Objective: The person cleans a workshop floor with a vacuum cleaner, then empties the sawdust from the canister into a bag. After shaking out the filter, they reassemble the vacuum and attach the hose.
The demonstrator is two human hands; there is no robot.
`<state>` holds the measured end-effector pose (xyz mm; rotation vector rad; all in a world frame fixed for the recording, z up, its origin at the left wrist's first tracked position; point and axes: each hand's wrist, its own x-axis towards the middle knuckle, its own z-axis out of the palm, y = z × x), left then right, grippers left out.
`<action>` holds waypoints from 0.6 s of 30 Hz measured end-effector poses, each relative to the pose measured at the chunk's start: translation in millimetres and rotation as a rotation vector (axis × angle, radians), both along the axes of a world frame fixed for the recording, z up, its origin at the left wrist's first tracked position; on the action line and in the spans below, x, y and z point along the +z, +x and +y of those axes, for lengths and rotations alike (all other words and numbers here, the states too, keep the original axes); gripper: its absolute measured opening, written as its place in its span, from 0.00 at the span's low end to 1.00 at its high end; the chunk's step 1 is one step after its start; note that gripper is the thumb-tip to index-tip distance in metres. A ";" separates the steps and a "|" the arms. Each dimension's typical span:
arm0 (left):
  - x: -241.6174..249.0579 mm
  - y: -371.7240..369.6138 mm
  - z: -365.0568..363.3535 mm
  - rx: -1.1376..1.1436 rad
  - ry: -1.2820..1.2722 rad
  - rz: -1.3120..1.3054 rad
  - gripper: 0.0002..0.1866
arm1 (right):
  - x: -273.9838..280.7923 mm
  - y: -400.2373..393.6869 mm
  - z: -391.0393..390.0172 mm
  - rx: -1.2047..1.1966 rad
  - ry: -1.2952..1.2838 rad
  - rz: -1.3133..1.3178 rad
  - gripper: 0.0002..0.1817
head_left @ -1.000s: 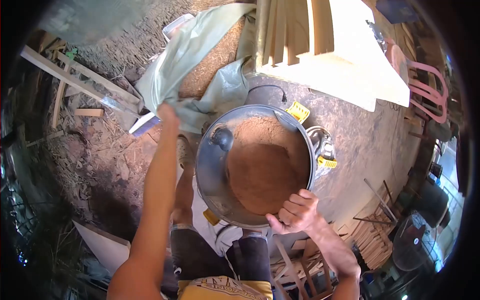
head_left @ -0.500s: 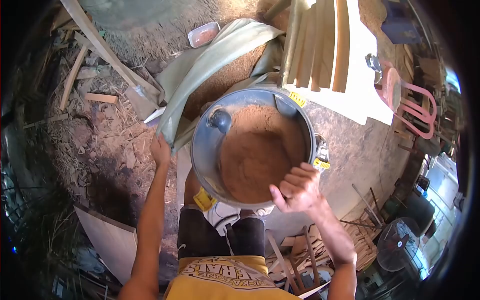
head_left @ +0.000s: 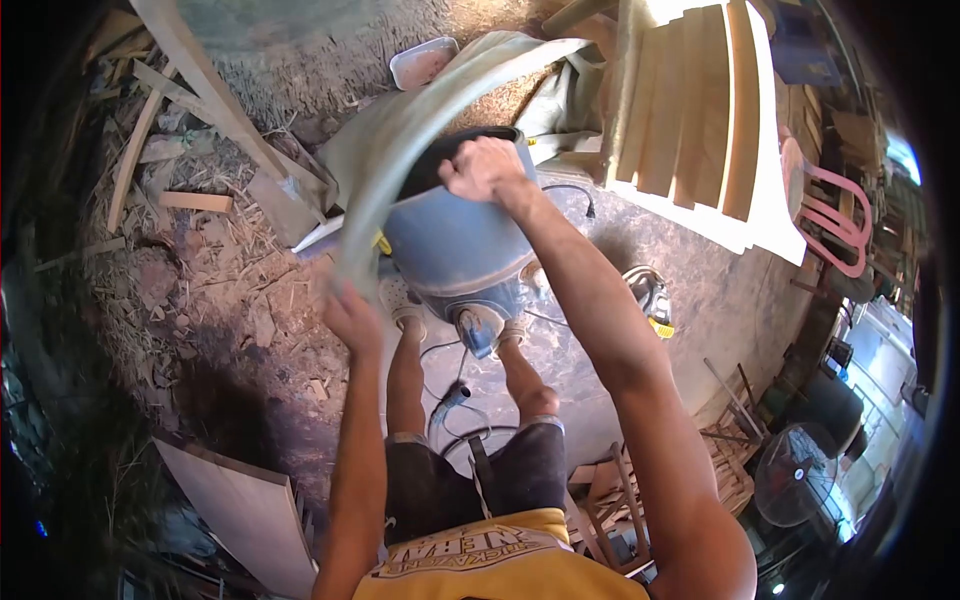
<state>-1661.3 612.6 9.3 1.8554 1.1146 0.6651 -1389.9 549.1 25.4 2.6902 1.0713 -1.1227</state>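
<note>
A grey-blue vacuum drum [head_left: 455, 240] tilts away from me, its mouth at the opening of a large pale sack [head_left: 375, 140]. My right hand [head_left: 485, 170] is closed over the drum's near rim. Blurred by motion, my left hand [head_left: 350, 318] grips the lower left edge of the sack. Sawdust [head_left: 510, 105] shows inside the sack, beyond the rim. What lies in the drum is mostly hidden by its wall and my right hand. A caster wheel [head_left: 478, 330] on the drum's base points towards me, between my feet.
Curved wooden slats [head_left: 690, 110] lie on a white surface at the upper right. A black hose or cable [head_left: 455, 395] lies between my legs. The vacuum's top part [head_left: 650, 300] is on the floor to the right. Wood scraps [head_left: 195, 202] litter the left side.
The drum has gone from upright, with brown dust visible inside, to tipped forward into the sack. My right hand moved forward with its rim; my left hand shifted slightly right with the sack edge.
</note>
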 end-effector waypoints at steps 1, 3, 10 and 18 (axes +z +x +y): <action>0.1 -6.6 -13.9 -0.095 0.076 0.062 0.19 | -9.7 2.3 17.1 0.011 0.112 -0.027 0.25; 13.5 -12.0 -38.8 0.045 -0.324 0.036 0.22 | -33.0 -3.1 54.0 0.020 0.187 0.001 0.23; 35.3 64.6 4.9 -0.161 -0.353 0.100 0.29 | -101.1 8.5 86.9 -0.476 0.715 -0.352 0.15; -14.4 129.1 -39.9 -0.547 -0.120 0.485 0.34 | -42.9 -81.4 -179.3 -1.156 0.698 -0.544 0.17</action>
